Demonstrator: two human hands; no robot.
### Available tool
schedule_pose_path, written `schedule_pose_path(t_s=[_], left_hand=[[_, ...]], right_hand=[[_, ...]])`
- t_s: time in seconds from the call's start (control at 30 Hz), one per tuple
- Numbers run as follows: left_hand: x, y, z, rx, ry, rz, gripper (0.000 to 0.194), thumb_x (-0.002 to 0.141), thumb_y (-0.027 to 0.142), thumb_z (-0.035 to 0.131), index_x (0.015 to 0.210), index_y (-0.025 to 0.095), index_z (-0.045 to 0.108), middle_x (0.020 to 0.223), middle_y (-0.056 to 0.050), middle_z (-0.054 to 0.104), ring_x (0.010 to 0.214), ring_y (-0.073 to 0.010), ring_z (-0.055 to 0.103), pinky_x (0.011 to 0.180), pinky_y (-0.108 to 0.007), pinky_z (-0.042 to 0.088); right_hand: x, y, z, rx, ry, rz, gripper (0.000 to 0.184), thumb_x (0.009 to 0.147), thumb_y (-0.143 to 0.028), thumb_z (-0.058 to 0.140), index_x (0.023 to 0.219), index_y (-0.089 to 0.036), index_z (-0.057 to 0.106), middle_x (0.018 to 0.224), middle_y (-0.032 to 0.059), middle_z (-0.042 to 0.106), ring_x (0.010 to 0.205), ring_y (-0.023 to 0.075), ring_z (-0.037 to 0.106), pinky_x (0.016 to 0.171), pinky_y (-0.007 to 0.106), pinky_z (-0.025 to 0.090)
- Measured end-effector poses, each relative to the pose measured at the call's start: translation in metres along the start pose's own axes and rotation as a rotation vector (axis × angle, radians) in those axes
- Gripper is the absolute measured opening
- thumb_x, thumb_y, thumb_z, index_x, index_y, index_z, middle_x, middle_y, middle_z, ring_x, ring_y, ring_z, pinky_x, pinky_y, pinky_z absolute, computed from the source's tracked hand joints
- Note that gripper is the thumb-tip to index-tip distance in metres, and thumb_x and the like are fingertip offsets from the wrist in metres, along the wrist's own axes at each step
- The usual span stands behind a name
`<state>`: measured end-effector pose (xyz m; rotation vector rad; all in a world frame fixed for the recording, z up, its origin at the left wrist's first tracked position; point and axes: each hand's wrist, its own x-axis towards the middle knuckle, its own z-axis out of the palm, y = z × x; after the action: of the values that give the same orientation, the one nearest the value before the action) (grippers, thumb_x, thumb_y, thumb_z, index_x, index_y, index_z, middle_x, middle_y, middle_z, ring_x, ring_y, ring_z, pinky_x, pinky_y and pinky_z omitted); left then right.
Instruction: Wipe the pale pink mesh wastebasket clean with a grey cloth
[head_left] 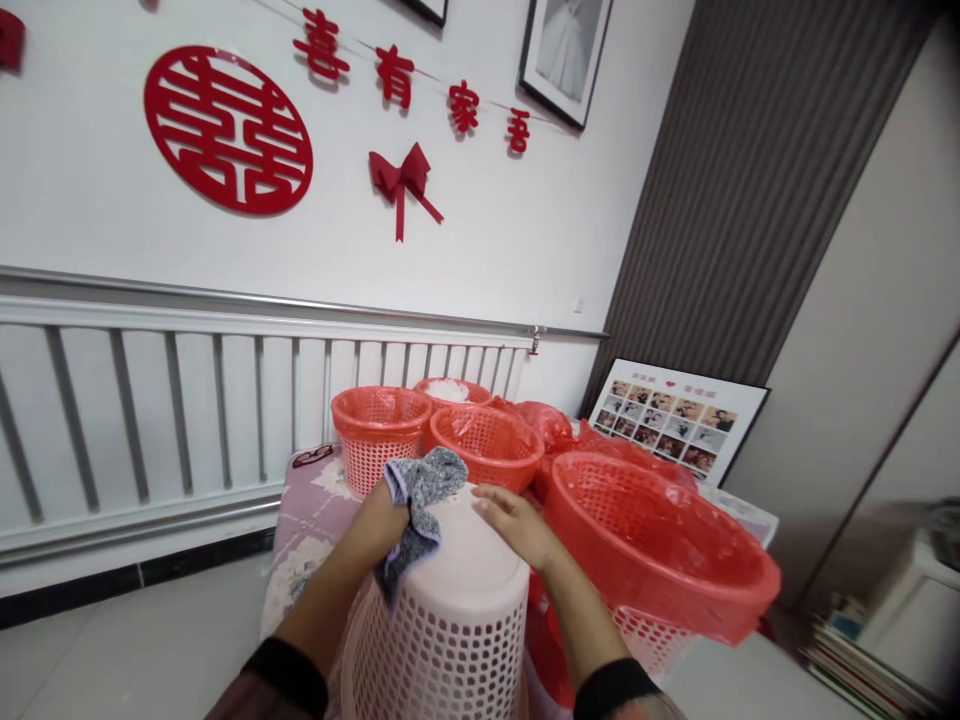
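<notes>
A pale pink perforated basket (457, 620) stands upside down in front of me. My left hand (382, 522) is closed on a grey cloth (421, 495) and presses it against the basket's upturned bottom. My right hand (514, 522) lies flat on the same bottom, fingers stretched out, holding nothing. Both forearms wear dark cuffs.
Red mesh baskets lined with red plastic bags surround the pink one: a large one (660, 545) at the right, and three smaller ones (381, 430) (486, 445) (452, 390) behind. They rest on a flowered cover (304, 530). A white radiator (225, 420) lines the wall. A photo board (679, 415) leans at the right.
</notes>
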<state>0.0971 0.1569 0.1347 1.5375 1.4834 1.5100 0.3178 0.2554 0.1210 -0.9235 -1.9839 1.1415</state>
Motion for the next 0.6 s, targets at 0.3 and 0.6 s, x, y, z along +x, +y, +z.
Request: schedule_pose_path(t_s=[0.3,0.6], left_hand=[[0.046,0.001,0.007,-0.086,-0.215,0.031,0.034,0.089,0.044,0.062,0.111,0.020,0.068,0.127,-0.008,0.069,0.124,-0.0245,0.060,0.114,-0.054,0.036],[-0.007,0.016,-0.006,-0.207,-0.107,-0.052,0.050,0.077,0.034,0.070,0.126,0.025,0.063,0.131,-0.004,0.069,0.133,-0.0260,0.054,0.116,-0.041,0.039]], right_hand=[[-0.002,-0.006,0.000,-0.012,0.023,0.003,0.053,0.080,-0.058,0.066,0.113,-0.017,0.067,0.125,0.0123,0.068,0.115,0.0274,0.063,0.102,0.042,0.046],[-0.001,-0.014,0.002,-0.058,-0.084,-0.050,0.051,0.080,-0.054,0.067,0.117,-0.019,0.067,0.125,0.0099,0.069,0.113,0.0266,0.064,0.101,0.042,0.047]])
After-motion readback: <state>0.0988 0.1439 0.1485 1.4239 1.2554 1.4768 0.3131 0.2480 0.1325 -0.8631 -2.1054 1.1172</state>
